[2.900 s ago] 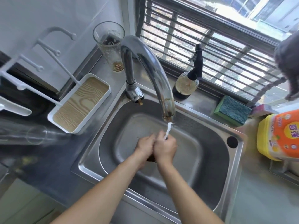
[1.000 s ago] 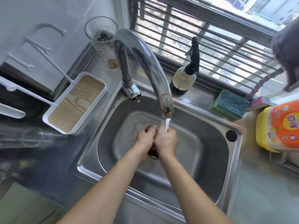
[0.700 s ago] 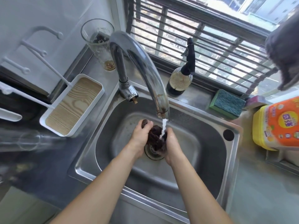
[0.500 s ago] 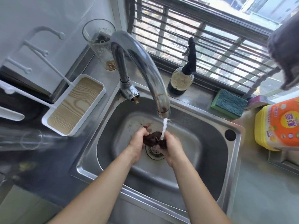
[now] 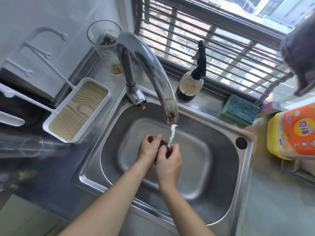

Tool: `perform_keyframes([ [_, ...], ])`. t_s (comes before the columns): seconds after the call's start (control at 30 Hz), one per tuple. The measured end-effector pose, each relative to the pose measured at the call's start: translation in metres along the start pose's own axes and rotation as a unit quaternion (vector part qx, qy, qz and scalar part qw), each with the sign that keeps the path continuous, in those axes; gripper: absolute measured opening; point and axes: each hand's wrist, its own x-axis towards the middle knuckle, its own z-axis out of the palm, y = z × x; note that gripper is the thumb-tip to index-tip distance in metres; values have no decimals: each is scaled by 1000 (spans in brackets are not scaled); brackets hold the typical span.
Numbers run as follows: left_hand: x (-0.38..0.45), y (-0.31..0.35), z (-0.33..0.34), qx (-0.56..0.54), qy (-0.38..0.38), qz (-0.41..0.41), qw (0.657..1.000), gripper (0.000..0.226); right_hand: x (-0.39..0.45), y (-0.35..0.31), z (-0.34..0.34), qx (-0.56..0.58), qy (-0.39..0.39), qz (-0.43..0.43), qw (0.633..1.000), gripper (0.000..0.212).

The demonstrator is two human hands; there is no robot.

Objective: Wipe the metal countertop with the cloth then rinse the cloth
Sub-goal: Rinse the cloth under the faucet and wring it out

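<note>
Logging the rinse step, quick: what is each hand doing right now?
Left hand: closed on the dark brown cloth, under the thin water stream.
Right hand: closed on the same cloth, pressed against the left.

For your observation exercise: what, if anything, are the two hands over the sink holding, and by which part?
Both the left hand and right hand clutch a dark brown cloth, bunched between them under the tap's stream; being wadded up, no particular part can be told.

Dark brown cloth, silver sink, green-and-teal sponge, yellow bottle with orange label, wood-grain white-rimmed tray
</note>
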Motion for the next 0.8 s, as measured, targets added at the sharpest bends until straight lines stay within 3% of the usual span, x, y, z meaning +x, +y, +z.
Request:
perform_keyframes([
  [0.1,-20,-7,10,-16,-121,16,992,32,53,-17,-12,50,-24,167,984,21],
  [0.13,-22,-6,10,-23,-128,-10,991,40,58,-21,-14,44,-43,170,983,22],
  [0.23,-9,9,6,-45,-40,-114,992,61,20,-29,-7,-2,-14,36,999,27],
  [0.33,-5,26,0,-107,-33,-152,982,46,-13,-23,-7,6,3,-67,998,26],
  [0.5,-30,19,5,-26,-155,-54,986,40,54,-22,-19,-11,-36,132,990,43],
  [0.53,-29,21,4,-11,-158,-47,986,42,55,-23,-19,-13,-42,124,991,45],
  [0.6,-24,24,-1,-20,-142,-59,988,47,39,-23,-13,-34,-29,24,999,46],
  [0.7,-18,23,-7,-97,-76,-105,987,35,4,-15,-4,-54,-17,-116,992,40],
  [0.8,-23,17,-3,-78,-105,-91,987,33,24,-9,-8,-85,-32,-87,992,37],
])
